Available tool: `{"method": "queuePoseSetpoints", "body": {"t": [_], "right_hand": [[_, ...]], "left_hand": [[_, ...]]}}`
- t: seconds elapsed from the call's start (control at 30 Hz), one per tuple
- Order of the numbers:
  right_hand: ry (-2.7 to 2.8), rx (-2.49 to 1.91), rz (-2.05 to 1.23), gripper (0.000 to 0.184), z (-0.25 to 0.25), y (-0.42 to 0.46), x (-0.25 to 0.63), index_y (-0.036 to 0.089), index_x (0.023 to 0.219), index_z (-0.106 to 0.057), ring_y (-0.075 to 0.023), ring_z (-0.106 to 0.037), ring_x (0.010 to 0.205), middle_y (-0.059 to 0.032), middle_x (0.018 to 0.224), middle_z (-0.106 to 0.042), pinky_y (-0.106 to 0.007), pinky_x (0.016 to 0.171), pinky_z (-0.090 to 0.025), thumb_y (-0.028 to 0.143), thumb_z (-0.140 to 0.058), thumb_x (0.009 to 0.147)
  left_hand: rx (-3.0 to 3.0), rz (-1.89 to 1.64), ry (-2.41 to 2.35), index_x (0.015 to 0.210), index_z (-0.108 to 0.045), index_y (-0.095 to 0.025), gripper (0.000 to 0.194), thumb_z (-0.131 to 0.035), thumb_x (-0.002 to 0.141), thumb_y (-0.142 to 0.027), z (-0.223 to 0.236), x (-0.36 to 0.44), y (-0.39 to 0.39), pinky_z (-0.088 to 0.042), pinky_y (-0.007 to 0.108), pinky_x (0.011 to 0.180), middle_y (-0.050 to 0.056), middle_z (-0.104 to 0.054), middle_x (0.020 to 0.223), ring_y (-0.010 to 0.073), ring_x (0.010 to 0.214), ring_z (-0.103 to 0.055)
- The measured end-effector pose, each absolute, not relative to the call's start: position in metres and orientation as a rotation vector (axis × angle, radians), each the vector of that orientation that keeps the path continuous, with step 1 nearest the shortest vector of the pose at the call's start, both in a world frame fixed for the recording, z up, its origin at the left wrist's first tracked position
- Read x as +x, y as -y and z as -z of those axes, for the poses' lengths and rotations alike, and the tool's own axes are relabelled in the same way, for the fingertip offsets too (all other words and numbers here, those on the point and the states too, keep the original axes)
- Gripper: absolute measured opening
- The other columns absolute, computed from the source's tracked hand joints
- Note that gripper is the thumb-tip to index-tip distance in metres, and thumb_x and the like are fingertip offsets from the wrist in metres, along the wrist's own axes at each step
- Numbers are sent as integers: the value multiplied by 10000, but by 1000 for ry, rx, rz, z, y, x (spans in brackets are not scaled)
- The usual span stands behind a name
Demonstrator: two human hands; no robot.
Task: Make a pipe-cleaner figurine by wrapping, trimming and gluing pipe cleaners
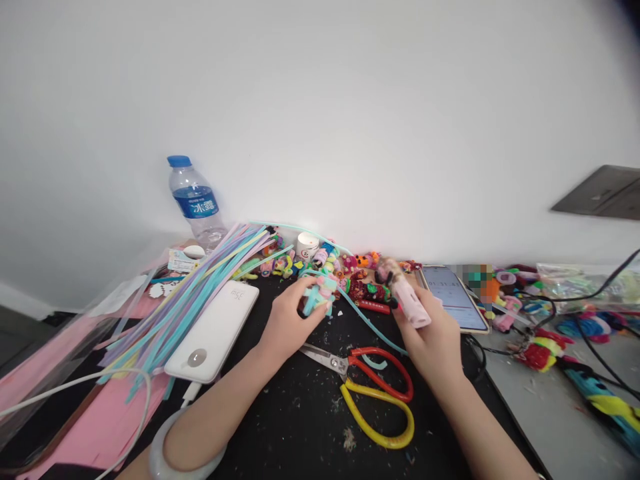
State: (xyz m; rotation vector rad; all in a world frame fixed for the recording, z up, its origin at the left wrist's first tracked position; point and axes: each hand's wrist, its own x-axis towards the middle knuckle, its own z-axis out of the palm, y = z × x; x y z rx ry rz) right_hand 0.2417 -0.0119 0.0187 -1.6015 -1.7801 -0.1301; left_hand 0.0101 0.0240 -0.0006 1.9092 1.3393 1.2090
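My left hand [295, 317] is closed around a small pipe-cleaner figure [320, 293] in teal and pink. A loose teal pipe cleaner [367, 320] curves from beside the figure toward my right hand. In my right hand [433, 337] is a pale pink glue gun [411, 303], its far end stained brown and pointing away from me toward the wall. It is apart from the figure. Between my forearms, scissors [337, 363] with one red and one yellow handle lie on the black mat [300, 427].
A bundle of pastel pipe cleaners [200, 300] and a white power bank [213, 333] lie at left, near a plastic bottle [195, 200]. Finished pipe-cleaner figures [367, 290] line the wall by a paper cup [307, 247]. A phone [455, 297] and black cables [595, 287] are at right.
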Motion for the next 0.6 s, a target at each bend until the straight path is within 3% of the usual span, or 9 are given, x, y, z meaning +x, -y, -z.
{"method": "queuePoseSetpoints", "body": {"t": [0.1, 0.23, 0.4, 0.6], "right_hand": [[1739, -1724, 292, 436, -20, 7, 247, 127, 1207, -458, -292, -587, 916, -152, 1082, -608, -356, 700, -438, 369, -442, 845], [1739, -1914, 447, 460, -16, 3, 251, 114, 1270, -412, -315, -550, 982, -167, 1122, -585, -395, 735, -414, 307, -442, 854], [1736, -2222, 460, 428, -9, 3, 252, 145, 1259, -469, -342, -516, 930, -156, 1045, -601, -454, 703, -386, 307, -452, 863], [1658, -2115, 464, 467, -13, 3, 248, 177, 1211, -525, -389, -442, 1009, -171, 1136, -514, -511, 726, -377, 347, -568, 778]], "left_hand": [[1611, -1387, -1381, 1087, -537, -229, 326, -597, 780, -321, 2, 9, -30, -485, 287, 759, 36, -626, 1085, 192, 896, -613], [1336, -1614, -1320, 1114, -508, -228, 357, -588, 793, -361, 5, 7, -37, -467, 305, 846, 55, -568, 1179, 203, 1031, -566], [1187, -1630, -1325, 1136, -488, -228, 400, -577, 794, -416, 8, 4, -39, -495, 295, 741, 71, -568, 1134, 195, 921, -588], [1270, -1618, -1276, 1078, -509, -227, 338, -598, 788, -376, 6, 7, -37, -449, 322, 888, 54, -540, 1187, 216, 1080, -535]]}}
